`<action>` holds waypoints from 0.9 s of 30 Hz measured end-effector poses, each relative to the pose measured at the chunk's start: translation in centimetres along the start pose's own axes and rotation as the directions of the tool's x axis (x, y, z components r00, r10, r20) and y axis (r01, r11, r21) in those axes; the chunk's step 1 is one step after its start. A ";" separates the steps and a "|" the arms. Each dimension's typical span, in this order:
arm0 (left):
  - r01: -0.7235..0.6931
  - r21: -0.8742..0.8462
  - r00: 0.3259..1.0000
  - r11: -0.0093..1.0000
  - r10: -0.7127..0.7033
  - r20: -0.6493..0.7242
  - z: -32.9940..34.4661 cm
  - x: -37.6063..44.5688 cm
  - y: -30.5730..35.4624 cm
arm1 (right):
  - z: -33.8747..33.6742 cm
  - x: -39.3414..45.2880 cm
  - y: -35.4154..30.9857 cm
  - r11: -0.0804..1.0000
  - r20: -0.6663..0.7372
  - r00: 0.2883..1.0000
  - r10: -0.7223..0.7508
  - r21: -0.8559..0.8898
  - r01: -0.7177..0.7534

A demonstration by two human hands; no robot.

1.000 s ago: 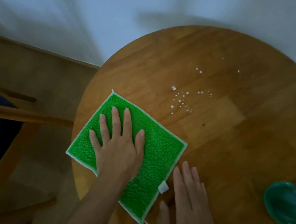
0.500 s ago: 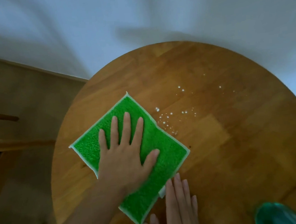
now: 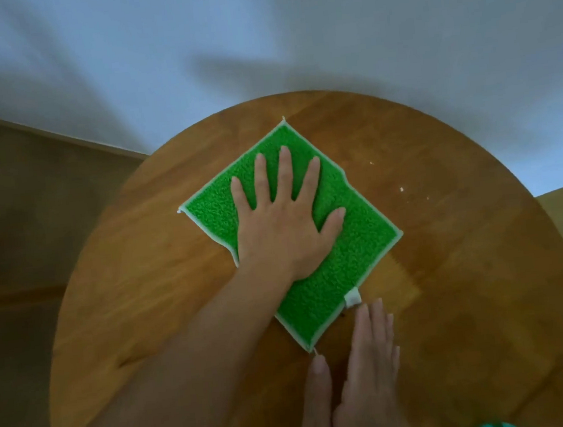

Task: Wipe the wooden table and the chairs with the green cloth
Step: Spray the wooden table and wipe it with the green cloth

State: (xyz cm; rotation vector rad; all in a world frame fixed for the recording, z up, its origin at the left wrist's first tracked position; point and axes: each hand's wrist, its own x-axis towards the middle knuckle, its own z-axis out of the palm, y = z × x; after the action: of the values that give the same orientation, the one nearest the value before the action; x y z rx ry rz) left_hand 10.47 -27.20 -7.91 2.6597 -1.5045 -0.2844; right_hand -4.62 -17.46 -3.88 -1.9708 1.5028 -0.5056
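Pushed farther across the round wooden table (image 3: 484,262) over most of the white crumbs (image 3: 401,189), the green cloth (image 3: 344,241) lies under the flat, spread-fingered left hand (image 3: 284,223), while the right hand (image 3: 361,377) rests flat beside it, fingers together.

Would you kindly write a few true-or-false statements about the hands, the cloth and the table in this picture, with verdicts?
1. The left hand lies flat with spread fingers on the green cloth. True.
2. The right hand grips a corner of the cloth. False: it rests flat on the wooden table, beside the cloth's near corner.
3. A few white crumbs lie on the table to the right of the cloth. True.
4. The cloth is bunched into a ball. False: it lies spread out flat.
5. The table top is square. False: it is round.
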 end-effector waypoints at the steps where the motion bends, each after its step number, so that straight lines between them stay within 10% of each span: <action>1: 0.008 0.010 1.000 1.000 -0.008 0.005 0.0 0.5 0.2 | -0.3 0.4 0.3 0.999 0.019 0.999 0.029 0.040 -0.030; 9: -0.363 0.013 0.925 0.932 0.359 0.128 0.6 -7.3 2.0 | -1.4 2.4 -0.3 0.993 -0.028 0.997 0.067 0.098 -0.064; 20: -0.117 0.005 0.993 0.993 0.117 -0.024 0.5 3.0 3.2 | -1.4 4.2 0.3 0.973 -0.001 0.994 0.113 0.200 -0.111; 27: -0.184 0.006 0.976 0.983 0.182 0.116 0.8 -1.1 5.3 | -1.8 9.9 0.7 0.960 0.005 0.988 0.152 0.239 -0.148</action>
State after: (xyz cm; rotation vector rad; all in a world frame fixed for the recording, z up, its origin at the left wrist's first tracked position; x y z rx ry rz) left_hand 5.26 -28.94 -7.78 2.5325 -1.7791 -0.4206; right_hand -3.42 -27.44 -3.61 -1.6583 1.5094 -0.6051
